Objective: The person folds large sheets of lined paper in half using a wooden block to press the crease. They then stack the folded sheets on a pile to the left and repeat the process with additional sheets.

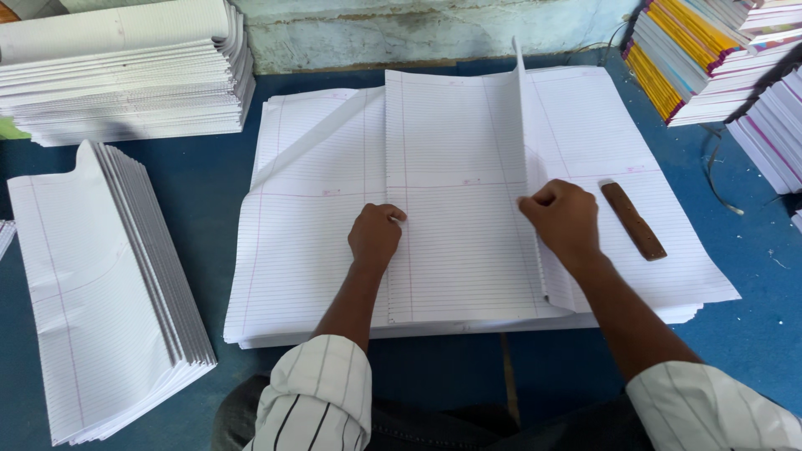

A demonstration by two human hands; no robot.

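Note:
A big stack of ruled white paper sheets (309,250) lies on the blue surface in front of me. Its top sheet (455,209) is folded over toward the middle, with a flap standing upright along the fold at the right. My left hand (375,235) presses down on the folded sheet's left edge with curled fingers. My right hand (561,219) pinches the sheet at the fold on the right side. A brown wooden strip (633,220) lies on the paper just right of my right hand.
A fanned pile of folded sheets (109,292) sits at the left. A tall stack of folded paper (125,71) stands at the back left. Stacks of bound notebooks (702,58) fill the back right corner. A pale wall (418,29) runs behind.

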